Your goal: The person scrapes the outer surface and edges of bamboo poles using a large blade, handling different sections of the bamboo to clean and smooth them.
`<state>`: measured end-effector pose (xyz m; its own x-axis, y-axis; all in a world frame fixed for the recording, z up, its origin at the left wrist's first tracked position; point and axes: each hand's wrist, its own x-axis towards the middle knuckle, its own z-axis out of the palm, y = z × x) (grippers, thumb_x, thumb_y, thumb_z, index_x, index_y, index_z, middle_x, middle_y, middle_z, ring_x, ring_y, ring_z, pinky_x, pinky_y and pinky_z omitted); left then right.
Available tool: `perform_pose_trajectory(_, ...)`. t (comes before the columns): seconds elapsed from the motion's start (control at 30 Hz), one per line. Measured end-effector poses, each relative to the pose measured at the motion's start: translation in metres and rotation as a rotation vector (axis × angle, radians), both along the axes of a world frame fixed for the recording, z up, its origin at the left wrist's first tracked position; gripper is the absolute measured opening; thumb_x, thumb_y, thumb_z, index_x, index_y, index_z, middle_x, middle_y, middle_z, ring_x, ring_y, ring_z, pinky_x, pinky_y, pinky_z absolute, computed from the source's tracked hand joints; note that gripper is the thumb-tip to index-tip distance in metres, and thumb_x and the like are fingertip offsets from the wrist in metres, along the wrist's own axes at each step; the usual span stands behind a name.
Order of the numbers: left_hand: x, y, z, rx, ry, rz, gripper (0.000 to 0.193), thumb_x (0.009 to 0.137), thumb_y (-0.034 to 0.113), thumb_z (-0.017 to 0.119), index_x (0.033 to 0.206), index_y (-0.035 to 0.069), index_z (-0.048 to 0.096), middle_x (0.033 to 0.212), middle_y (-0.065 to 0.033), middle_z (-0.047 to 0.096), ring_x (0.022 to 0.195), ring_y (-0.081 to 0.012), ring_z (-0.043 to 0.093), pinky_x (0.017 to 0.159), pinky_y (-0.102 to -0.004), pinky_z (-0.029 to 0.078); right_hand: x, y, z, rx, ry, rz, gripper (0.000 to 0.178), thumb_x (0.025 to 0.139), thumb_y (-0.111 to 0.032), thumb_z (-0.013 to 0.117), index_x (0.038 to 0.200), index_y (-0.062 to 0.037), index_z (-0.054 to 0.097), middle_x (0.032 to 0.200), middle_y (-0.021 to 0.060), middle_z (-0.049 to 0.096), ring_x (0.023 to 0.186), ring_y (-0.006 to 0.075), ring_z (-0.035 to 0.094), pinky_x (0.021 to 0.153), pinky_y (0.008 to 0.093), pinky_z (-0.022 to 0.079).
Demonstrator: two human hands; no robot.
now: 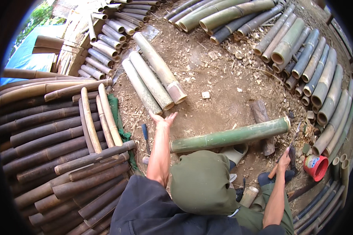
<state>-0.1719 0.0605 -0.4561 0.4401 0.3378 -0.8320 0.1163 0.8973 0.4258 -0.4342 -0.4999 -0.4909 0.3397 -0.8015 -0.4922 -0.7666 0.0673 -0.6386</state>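
Bamboo tube [141,87] lies near splayed left hand [163,119].

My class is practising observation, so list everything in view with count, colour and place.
Green bamboo tube: one, green, centre right
Log: one, brown, under the green tube
Pale bamboo tubes: three, pale, upper centre
Dark bamboo poles: many, brown, stacked left
Bamboo sticks: several, pale to brown, on that stack
Cut bamboo tubes: many, green to grey, top and right
Cloth: one, green, by that stack
Blue-handled tool: one, blue, left of centre
Container: one, red, right
Tarp: one, blue, upper left
Wood chips: many, pale, scattered centrally
Clothing: uncounted, olive and dark, lower centre
Left hand: one, bare, open, by pale tubes
Right hand: one, bare, round brown-handled tool, right
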Motion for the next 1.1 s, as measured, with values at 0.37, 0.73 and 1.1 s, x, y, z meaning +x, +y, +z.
perform_pose_trajectory(0.37, 0.063, 0.022, -0.017, 0.09, -0.009, -0.091, 0.097, 0.082, 0.053, 0.071, 0.151, 0.0, 0.029, 0.154, -0.0278, 0.03, 0.134, -0.0397, 0.045, 0.103, -0.055, 0.05, -0.015, -0.002, 0.005, 0.048, 0.027, 0.006, 0.066, 0.099, -0.061, 0.048, 0.088, 0.0027, 0.061, 0.061, 0.0081, 0.054, 0.049, 0.022, 0.057, 0.045, 0.0373, 0.046)
perform_pose_trajectory(0.73, -0.079, -0.227, 0.034, 1.495, -0.543, -2.298, 0.107, 0.064, 0.037, 0.088, 0.151, 0.012, 0.032, 0.129, -0.0274, 0.057, 0.124, -0.0412, 0.054, 0.103, -0.0488, 0.047, 0.0, 0.037, -0.003, -0.881, 0.234, 0.513, 0.064, 0.083, -0.011, 0.063, 0.142, 0.0027, 0.043, 0.133, 0.0242, 0.05, 0.125, 0.0423, 0.047, 0.104, 0.0542, 0.037)
perform_pose_trajectory(1.1, -0.013, -0.156, 0.066, 1.787, -0.637, -2.297, 0.097, 0.058, 0.027, 0.086, 0.144, 0.016, 0.044, 0.125, -0.0158, 0.062, 0.117, -0.0341, 0.06, 0.1, -0.0445, 0.05, 0.036, 0.079, 0.022, -0.541, 0.339, 0.724, 0.095, 0.07, -0.039, 0.083, 0.142, 0.0037, 0.039, 0.123, 0.0182, 0.051, 0.114, 0.0338, 0.05, 0.095, 0.0472, 0.044)
